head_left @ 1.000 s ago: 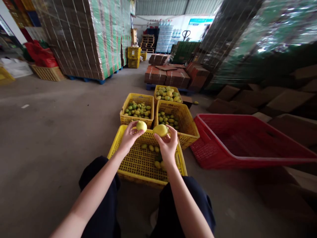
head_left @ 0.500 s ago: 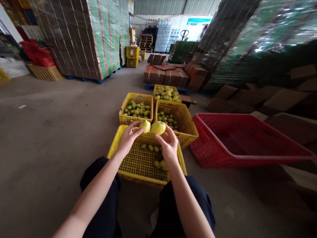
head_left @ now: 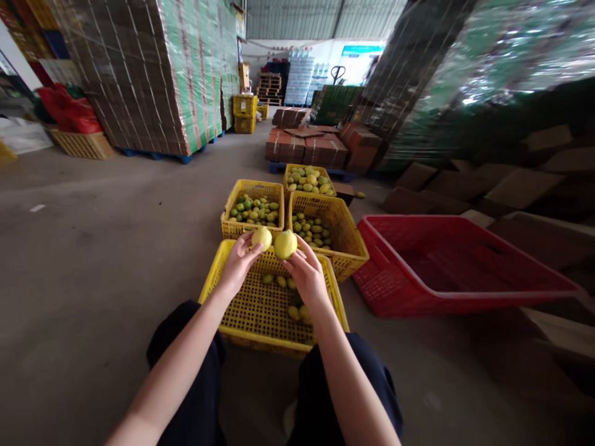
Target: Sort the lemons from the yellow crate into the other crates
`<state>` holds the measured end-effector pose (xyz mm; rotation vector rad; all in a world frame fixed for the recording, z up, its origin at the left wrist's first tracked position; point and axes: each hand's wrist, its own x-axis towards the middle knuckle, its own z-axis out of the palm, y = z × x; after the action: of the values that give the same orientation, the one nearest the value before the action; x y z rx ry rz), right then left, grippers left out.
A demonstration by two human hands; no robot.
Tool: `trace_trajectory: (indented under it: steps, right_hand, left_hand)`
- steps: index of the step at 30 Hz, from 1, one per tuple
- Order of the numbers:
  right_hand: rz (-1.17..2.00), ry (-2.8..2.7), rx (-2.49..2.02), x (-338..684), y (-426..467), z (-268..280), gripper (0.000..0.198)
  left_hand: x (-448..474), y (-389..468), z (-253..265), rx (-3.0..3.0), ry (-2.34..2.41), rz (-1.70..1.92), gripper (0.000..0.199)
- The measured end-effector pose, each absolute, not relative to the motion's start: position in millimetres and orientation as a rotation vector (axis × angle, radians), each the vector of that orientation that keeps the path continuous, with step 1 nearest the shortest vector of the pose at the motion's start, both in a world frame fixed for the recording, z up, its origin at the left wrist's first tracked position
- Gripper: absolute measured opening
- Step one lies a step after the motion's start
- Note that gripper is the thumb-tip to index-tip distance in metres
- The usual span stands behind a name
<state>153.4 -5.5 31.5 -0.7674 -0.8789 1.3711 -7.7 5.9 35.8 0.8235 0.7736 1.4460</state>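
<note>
Left hand (head_left: 238,265): fingers clamped on one lemon (head_left: 262,239). Right hand (head_left: 308,276): fingers round second lemon (head_left: 285,245) (both above near yellow crate (head_left: 246,306)).

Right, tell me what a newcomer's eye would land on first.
A yellow lemon in the left hand and a second lemon in the right hand catch the eye first, over the nearest yellow crate. Next comes the large red crate to its right. Behind, at left, towers a film-wrapped carton stack.
</note>
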Motion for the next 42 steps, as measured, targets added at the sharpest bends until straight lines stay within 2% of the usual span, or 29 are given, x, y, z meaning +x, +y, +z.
trace_trajectory:
  steps: [8,20,25,34,38,42]
  right_hand:
    - [1.3,-0.869,-0.833,151,-6,31,0.047]
    - [1.348,-0.792,-0.92,149,-1,24,0.043]
    - [1.455,-0.816,-0.846,150,-1,24,0.035]
    - [1.455,-0.754,-0.823,151,2,20,0.042]
    - [1.48,-0.8,-0.849,151,2,20,0.04]
    - [1.471,-0.862,-0.934,148,-1,17,0.043]
  left_hand:
    - [-6,10,24,0.745,0.785,1.323,0.034]
    - [1,15,16,0.908,0.952,1.384,0.047]
    - [0,16,14,0.962,1.008,1.372,0.041]
    - [-6,13,22,0.797,0.866,1.418,0.043]
    - [-8,19,15,0.774,0.932,1.365,0.039]
    - [-5,20,7,0.868,1.078,1.248,0.048]
